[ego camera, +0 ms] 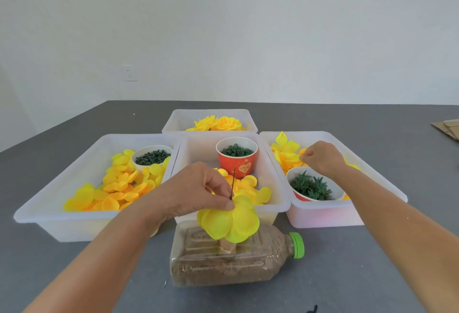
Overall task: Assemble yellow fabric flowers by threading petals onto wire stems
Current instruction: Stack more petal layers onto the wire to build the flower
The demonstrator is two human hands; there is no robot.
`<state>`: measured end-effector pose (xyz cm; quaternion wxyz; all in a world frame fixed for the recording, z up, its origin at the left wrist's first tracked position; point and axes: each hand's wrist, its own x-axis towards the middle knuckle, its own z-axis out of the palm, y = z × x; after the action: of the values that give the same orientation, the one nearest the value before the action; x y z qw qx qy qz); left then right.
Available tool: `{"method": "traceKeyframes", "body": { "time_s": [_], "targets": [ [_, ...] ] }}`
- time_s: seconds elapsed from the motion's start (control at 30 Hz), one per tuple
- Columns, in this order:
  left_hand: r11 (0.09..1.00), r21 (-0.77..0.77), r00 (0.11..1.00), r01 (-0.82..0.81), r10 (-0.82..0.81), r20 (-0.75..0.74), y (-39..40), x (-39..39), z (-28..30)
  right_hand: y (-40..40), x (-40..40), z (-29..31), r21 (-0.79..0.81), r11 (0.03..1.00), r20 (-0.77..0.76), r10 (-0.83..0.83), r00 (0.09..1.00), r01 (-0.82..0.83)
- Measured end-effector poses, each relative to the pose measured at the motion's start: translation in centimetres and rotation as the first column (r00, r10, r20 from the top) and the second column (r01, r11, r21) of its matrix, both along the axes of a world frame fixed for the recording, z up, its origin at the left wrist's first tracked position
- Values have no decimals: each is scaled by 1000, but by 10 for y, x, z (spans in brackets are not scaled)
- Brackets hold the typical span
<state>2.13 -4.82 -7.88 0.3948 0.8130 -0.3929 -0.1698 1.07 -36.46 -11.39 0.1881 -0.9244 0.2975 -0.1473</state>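
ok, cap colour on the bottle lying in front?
Bright green cap on the sand-filled bottle; head view shows it clearly.

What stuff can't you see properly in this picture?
- Head view: whether the right hand has pinched a petal in the right tray; its curled fingers cover the spot.
- The lower end of the wire stem; the left hand and the yellow flower hide it.
- The writing on the red cup; too small.
- The cardboard at the right edge; cut off.
- The flowers in the far tray; its front wall hides their lower parts.

Left hand [198, 188] pinches with curled fingers; right hand [321, 157] reaches forward, fingers curled.
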Motion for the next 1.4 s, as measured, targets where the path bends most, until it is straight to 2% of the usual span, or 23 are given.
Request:
{"method": "traceKeyframes", "body": {
  "time_s": [0.23, 0.33, 0.4, 0.5, 0.63, 0.7, 0.77, 0.83, 0.93, 1.0, 1.17, 1.23, 1.4],
  "targets": [
    [1000, 3, 999, -24, 24, -44, 2, -6, 1, -1, -3, -4, -285, 955, -88, 60, 994, -82],
    [1000, -1, 998, -29, 29, -50, 1, -7, 1, -8, -8, -7, -276, 952, -65, 119, 991, -133],
    [1000, -1, 999, -29, 29, -45, 0, -7, 1, -12, -12, -7, -255, 961, 30, 113, 993, -102],
    [999, -4, 999, -34, 33, -39, 0, -6, -1, -15, -16, -4, -125, 992, 257, 42, 965, -10],
    [1000, -13, 999, -21, 20, -38, -1, -2, -3, -21, -21, 8, 115, 992, 495, -98, 863, 46],
    [1000, -26, 999, -12, 11, -50, -1, -2, -4, -23, -23, 14, 336, 942, 568, -194, 800, -10],
    [999, -37, 998, -9, 7, -55, -1, -1, -5, -22, -26, 19, 536, 839, 595, -291, 749, -100],
    [999, -43, 998, -2, -1, -57, -2, -1, -5, -17, -29, 23, 642, 745, 601, -339, 723, -184],
    [999, -46, 999, -1, -2, -51, -1, -1, -5, 0, -33, 30, 710, 645, 605, -355, 712, -282],
    [999, -41, 999, -3, 1, -41, -2, -1, -5, 16, -35, 34, 751, 570, 585, -339, 737, -334],
    [999, -42, 1000, -14, 14, -10, 0, -3, -5, 70, -44, 38, 769, 477, 536, -120, 836, -425],
    [998, -55, 1000, -24, 23, -13, 3, -4, -7, 91, -48, 39, 765, 467, 523, -48, 851, -444],
    [996, -87, 999, -37, 34, -39, 7, -5, -10, 120, -56, 43, 719, 521, 511, 51, 858, -459]
  ]
}}
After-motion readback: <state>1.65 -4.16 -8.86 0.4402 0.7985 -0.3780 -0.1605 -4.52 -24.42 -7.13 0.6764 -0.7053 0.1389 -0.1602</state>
